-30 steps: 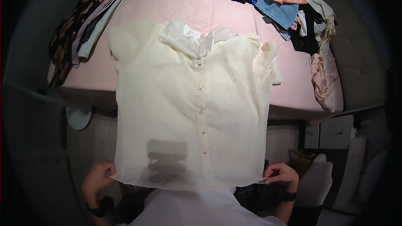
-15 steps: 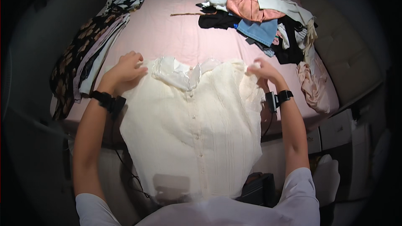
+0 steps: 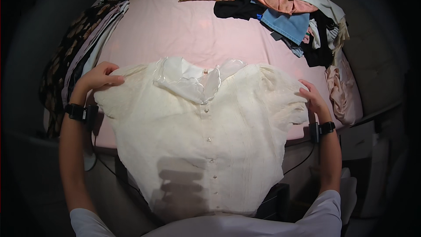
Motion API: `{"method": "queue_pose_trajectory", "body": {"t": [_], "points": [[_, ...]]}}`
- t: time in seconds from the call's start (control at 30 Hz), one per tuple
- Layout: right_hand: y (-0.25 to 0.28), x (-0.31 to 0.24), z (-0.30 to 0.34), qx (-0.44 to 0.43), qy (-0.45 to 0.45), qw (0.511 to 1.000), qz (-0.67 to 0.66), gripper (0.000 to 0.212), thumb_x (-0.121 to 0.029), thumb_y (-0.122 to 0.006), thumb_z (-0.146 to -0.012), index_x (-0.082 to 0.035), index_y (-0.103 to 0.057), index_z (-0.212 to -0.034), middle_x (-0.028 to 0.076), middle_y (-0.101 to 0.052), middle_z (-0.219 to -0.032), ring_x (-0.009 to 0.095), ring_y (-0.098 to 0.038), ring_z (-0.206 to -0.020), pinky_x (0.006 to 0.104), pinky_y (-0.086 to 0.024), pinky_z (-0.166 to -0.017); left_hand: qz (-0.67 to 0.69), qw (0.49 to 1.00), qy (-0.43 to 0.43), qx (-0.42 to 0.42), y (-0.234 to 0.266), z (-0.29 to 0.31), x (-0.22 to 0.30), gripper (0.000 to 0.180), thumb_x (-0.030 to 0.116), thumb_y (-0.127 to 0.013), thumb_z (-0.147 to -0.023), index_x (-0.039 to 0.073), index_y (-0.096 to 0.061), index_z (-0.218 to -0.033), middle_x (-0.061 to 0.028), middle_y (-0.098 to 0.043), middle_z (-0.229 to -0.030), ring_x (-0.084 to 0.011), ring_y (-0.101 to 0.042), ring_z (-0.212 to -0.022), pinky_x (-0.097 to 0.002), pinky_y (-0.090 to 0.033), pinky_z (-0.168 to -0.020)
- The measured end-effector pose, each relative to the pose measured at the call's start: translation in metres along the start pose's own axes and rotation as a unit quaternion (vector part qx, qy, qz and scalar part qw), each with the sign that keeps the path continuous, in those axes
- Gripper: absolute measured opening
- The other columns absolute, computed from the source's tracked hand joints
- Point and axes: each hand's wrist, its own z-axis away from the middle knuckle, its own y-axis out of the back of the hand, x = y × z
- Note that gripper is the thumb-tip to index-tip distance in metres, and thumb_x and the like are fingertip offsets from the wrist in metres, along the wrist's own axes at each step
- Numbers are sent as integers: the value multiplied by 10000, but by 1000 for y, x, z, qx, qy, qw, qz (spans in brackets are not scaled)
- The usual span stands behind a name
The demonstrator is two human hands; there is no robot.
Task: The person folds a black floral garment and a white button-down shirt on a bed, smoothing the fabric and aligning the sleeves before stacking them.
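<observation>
A cream button-front blouse (image 3: 193, 136) with short puffed sleeves and a sheer scalloped collar (image 3: 188, 81) is spread out in front of me. Its upper part rests on the bed, and its lower part hangs over the near edge toward my body. My left hand (image 3: 100, 78) pinches the left-side sleeve near its top, thumb over the cloth. On the opposite side, my right hand (image 3: 315, 98) has its fingers closed on the outer edge of the other sleeve. A dark shadow falls across the lower front.
The bed has a pink sheet (image 3: 166, 26). Folded dark and striped clothes (image 3: 87, 44) line its left side. A loose heap with peach, blue and black garments (image 3: 285, 22) lies far right, near a crumpled pink cloth (image 3: 340, 92). Cables hang from both wrist straps.
Both hands have moved outward and slightly nearer, from the shoulders to the sleeves. The blouse's sleeves are now spread wide. The view has tilted closer to the blouse.
</observation>
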Motion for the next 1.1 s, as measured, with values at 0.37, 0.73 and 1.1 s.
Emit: {"method": "queue_pose_trajectory", "body": {"t": [0.37,0.73,1.1], "points": [[16,-17,6,98,58,993,42,262,-191,-727,-898,-17,-628,-1069,1,-656,-911,74,-580,-785,263,-477,-680,118,966,-132,191,16,51,-5,208,229,-665,-947,28,-614,-965,10,-621,-801,-54,-547,-677,-236,-456,-615],[5,-56,-24,24,60,824,563,422,-301,-775,-831,-16,-601,-1089,129,-667,-852,216,-649,-764,341,-526,-682,-229,965,19,128,-15,33,43,425,369,-732,-861,-35,-660,-967,-180,-688,-899,-261,-652,-810,-359,-518,-738],[-166,-77,-126,-270,43,885,377,386,-178,-824,-782,-48,-638,-1094,7,-592,-875,119,-534,-786,259,-444,-696,-38,992,-79,-92,-66,-96,100,321,263,-724,-887,25,-640,-1085,-70,-655,-902,-168,-590,-839,-293,-483,-775]]}}
